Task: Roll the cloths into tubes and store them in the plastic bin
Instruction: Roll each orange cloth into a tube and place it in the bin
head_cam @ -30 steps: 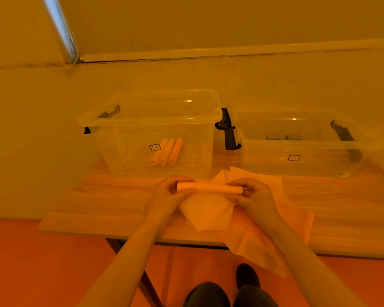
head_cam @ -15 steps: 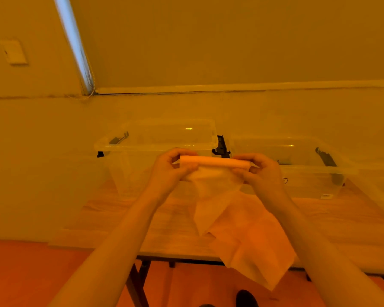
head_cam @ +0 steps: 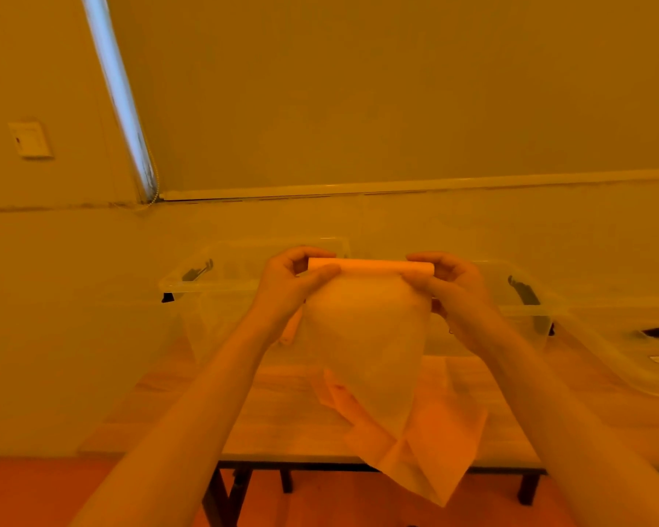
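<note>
I hold a partly rolled orange cloth [head_cam: 366, 336] up in the air in front of the bins. Its rolled top edge forms a tube, and the loose rest hangs down in a point. My left hand [head_cam: 290, 287] pinches the tube's left end and my right hand [head_cam: 453, 290] pinches its right end. Behind my left hand stands a clear plastic bin [head_cam: 206, 283] on the wooden table [head_cam: 282, 412]. Inside it, only a bit of a rolled cloth [head_cam: 290, 329] shows beside my left wrist. More flat orange cloths [head_cam: 434, 443] lie on the table and droop over its front edge.
A second clear bin [head_cam: 529, 310] with black handles stands to the right, and part of a third clear container [head_cam: 643, 355] shows at the far right. A wall runs close behind the table. Black table legs [head_cam: 221, 496] stand below the front edge.
Both hands have lifted the cloth off the table to bin-rim height. The camera view tilted upward, and the loose part now hangs free.
</note>
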